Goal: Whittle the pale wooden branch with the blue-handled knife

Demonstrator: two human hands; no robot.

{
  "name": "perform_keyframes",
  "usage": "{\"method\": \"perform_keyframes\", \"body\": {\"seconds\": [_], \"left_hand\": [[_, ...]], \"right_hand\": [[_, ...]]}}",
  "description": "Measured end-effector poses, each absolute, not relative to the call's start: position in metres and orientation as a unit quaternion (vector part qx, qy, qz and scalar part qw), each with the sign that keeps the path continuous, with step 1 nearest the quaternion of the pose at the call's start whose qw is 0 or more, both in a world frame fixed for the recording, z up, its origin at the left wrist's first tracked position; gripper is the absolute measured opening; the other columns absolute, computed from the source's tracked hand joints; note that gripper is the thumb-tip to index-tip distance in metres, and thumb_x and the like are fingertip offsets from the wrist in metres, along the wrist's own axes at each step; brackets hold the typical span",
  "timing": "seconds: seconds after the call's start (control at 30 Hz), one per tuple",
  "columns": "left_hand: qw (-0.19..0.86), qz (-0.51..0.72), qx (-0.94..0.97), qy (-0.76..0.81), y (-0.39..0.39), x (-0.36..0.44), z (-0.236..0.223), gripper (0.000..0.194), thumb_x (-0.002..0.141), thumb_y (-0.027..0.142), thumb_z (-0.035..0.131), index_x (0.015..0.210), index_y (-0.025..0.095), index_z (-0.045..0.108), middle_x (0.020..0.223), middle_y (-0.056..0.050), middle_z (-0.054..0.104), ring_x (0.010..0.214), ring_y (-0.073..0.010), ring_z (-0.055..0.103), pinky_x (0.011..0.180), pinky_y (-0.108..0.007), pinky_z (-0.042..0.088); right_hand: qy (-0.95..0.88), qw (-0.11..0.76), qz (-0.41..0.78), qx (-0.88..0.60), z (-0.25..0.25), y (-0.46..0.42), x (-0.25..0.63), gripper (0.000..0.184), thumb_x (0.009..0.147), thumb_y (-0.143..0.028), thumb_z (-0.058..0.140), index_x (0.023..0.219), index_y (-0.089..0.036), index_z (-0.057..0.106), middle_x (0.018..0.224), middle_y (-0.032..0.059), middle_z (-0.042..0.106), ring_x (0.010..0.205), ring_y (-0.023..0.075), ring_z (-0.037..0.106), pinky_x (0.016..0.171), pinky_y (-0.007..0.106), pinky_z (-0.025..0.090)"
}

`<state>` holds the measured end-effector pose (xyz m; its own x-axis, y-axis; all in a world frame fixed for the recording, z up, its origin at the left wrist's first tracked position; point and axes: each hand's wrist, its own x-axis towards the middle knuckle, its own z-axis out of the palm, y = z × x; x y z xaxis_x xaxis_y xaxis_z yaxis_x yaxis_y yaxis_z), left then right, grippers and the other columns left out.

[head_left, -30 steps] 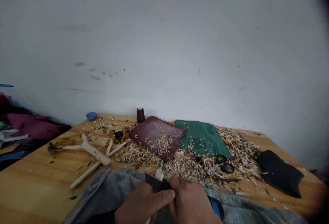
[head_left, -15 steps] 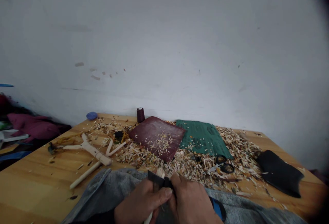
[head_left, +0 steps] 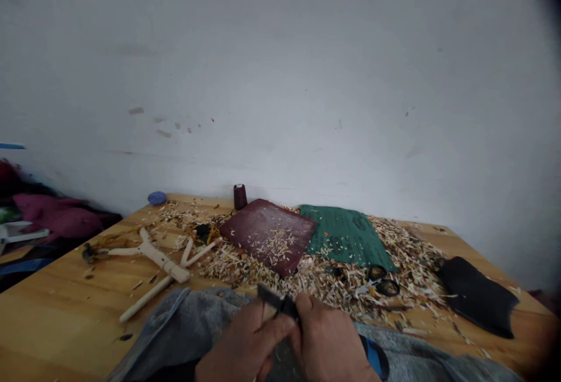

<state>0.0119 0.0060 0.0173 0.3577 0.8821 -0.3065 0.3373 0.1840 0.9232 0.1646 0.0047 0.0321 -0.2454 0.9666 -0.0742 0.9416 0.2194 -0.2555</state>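
My left hand [head_left: 243, 341] grips a pale carved wooden stick [head_left: 264, 313], and most of the stick is hidden by my fingers. My right hand [head_left: 328, 341] closes on a dark-bladed knife [head_left: 278, 302], which lies against the wood between both hands. The handle is hidden inside my right fist. Both hands are held low over the grey cloth on my lap [head_left: 219, 300], just in front of the wooden table's edge.
Wood shavings [head_left: 319, 274] cover the table [head_left: 44, 288], with a carved forked wooden piece [head_left: 153, 256], maroon leather square [head_left: 267, 237], green mat [head_left: 346, 237], black scissors [head_left: 379, 281], black leather piece [head_left: 475, 297], dark thread spool [head_left: 239, 197] and blue lump [head_left: 156, 198]. A white wall stands behind.
The dark blade has shifted up and to the right along the wood. My hands have drawn closer together, and less of the pale stick shows.
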Motion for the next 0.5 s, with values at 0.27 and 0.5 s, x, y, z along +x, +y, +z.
{"method": "perform_keyframes", "body": {"seconds": [0.27,0.5], "left_hand": [[0.587,0.240,0.618,0.464,0.009,0.011,0.021,0.039,0.080,0.060,0.048,0.078,0.021,0.047,0.043,0.010,0.038,0.030,-0.0075,0.035,0.031,-0.018,0.025],[0.585,0.215,0.631,0.461,0.013,0.004,0.013,0.036,0.080,0.053,0.051,0.066,0.019,0.050,0.047,0.007,0.044,0.032,-0.0053,0.036,0.035,-0.018,0.025]], "right_hand": [[-0.803,0.070,0.160,-0.570,0.032,0.005,0.170,0.018,0.086,-0.026,0.046,0.093,-0.018,0.060,0.091,0.0107,0.071,0.083,0.0270,0.067,0.066,0.030,0.044],[-0.803,0.061,0.176,-0.566,0.032,0.003,0.167,0.018,0.080,-0.022,0.049,0.093,-0.018,0.060,0.090,0.0093,0.071,0.083,0.0272,0.068,0.066,0.031,0.044]]}}
